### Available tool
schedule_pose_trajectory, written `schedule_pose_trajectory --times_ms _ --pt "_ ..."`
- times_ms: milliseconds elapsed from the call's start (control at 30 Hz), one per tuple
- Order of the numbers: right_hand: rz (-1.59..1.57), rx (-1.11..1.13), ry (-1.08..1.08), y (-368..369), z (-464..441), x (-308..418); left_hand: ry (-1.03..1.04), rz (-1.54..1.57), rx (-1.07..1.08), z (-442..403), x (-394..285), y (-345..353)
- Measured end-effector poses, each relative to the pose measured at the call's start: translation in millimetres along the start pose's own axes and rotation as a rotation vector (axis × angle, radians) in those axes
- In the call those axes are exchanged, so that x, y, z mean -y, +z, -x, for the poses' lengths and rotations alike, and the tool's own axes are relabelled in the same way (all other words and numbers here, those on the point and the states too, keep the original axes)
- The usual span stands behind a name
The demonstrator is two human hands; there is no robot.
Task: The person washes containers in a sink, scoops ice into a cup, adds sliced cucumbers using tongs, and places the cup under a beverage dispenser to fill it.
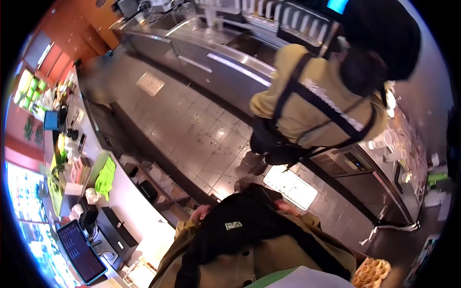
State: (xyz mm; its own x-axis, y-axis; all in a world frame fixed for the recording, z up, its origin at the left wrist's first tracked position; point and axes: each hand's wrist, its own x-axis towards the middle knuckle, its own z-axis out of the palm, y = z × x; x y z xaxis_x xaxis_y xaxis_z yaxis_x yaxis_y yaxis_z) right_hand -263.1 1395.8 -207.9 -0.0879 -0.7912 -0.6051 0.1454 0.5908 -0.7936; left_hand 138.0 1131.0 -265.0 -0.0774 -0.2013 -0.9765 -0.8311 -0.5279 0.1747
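Observation:
My left hand is low by my side, close to the open shelves under the left counter. On the other side of my black apron, my right hand hangs near my sleeve cuff. Both hands are small in the view and partly covered by my apron and sleeves. Their fingers are too unclear to read, and no held thing shows. Just beyond my right hand, a bright white panel or mat lies on the floor.
A co-worker in a tan shirt stands ahead at right, facing away. The tiled floor looks wet, with a drain grate. A green cloth and a tablet are at left. Bubble-patterned waffles sit at lower right.

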Motion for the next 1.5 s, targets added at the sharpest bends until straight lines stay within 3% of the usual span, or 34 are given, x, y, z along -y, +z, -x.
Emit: schedule_pose_trajectory --times_ms 67,133,200,267,367,467,600,633,700,833,900,967,1100,1133,1167,1200,1233,1333,1400,1467,1500 --pt "0.124 0.215 0.051 7.5 -29.0 23.6 0.082 -0.003 0.028 -17.6 -18.4 -44.9" --pt "0.018 0.12 0.297 28.4 -55.9 46.7 0.689 -0.191 -0.057 -27.9 -43.8 -87.5" --pt "-0.093 0.023 0.476 46.8 -88.1 64.3 0.822 -0.217 -0.086 -37.6 -94.2 -121.3" --pt "-0.188 -0.039 0.484 62.3 -124.4 73.0 0.46 -0.032 -0.081 -0.9 -171.7 -147.8" --pt "-0.292 -0.119 0.418 89.3 -190.9 99.1 0.744 0.086 -0.004 -46.0 -247.9 -215.7" --pt "-0.389 -0.208 0.319 110.5 -264.5 132.7 0.936 -0.101 -0.094 -49.3 -347.7 -300.4" --pt "-0.528 -0.341 0.216 141.5 -329.7 180.3 0.952 -0.199 -0.114 12.2 -489.3 -417.4" --pt "-0.569 -0.388 0.194 148.1 -339.7 190.1 1.087 -0.219 -0.229 7.3 -522.9 -446.9" --pt "-0.652 -0.475 0.186 155.0 -348.8 202.0 1.232 -0.195 -0.274 -16.8 -606.4 -510.4" --pt "-0.884 -0.505 0.374 161.4 -372.0 206.1 1.431 0.027 -0.311 38.8 -793.9 -616.6" --pt "-0.957 -0.67 0.316 183.4 -404.4 234.2 1.541 0.102 -0.335 23.0 -905.2 -678.5" --pt "-1.031 -0.844 0.266 211.7 -421.0 280.3 1.737 0.155 -0.557 32.1 -999.9 -721.1" --pt "-1.112 -1.06 0.335 286.8 -495.9 385.1 1.804 -0.016 -1.096 25.8 -1141.4 -770.1" --pt "-1.192 -0.896 0.207 309.0 -510.9 395.5 1.856 -0.186 -1.236 -4.3 -1179.5 -785.8" --pt "-1.188 -0.871 0.22 331.5 -526.8 415.1 1.947 -0.37 -1.43 -22.5 -1198.4 -795.8" --pt "-1.134 -0.837 0.29 344.3 -549.0 430.1 2.616 -0.291 -1.313 -33.5 -1220.9 -798.7" --pt "-1.033 -0.788 0.367 351.7 -565.3 448.0 2.518 -0.174 -1.081 -66.3 -1240.6 -798.1" --pt "-0.792 -0.814 0.501 354.0 -586.0 504.3 2.104 0.56 -0.039 -109.5 -1268.0 -780.5" --pt "-0.897 -1.136 0.535 362.4 -587.5 548.1 1.848 0.091 -0.736 -64.9 -1242.2 -769.5" --pt "-0.893 -1.191 0.574 372.8 -595.2 558.7 1.65 -0.098 -1.096 -19.7 -1211.6 -772.0" --pt "-0.884 -1.214 0.596 376.2 -595.9 561.1 1.698 -0.097 -1.181 -14.5 -1204.8 -784.8"
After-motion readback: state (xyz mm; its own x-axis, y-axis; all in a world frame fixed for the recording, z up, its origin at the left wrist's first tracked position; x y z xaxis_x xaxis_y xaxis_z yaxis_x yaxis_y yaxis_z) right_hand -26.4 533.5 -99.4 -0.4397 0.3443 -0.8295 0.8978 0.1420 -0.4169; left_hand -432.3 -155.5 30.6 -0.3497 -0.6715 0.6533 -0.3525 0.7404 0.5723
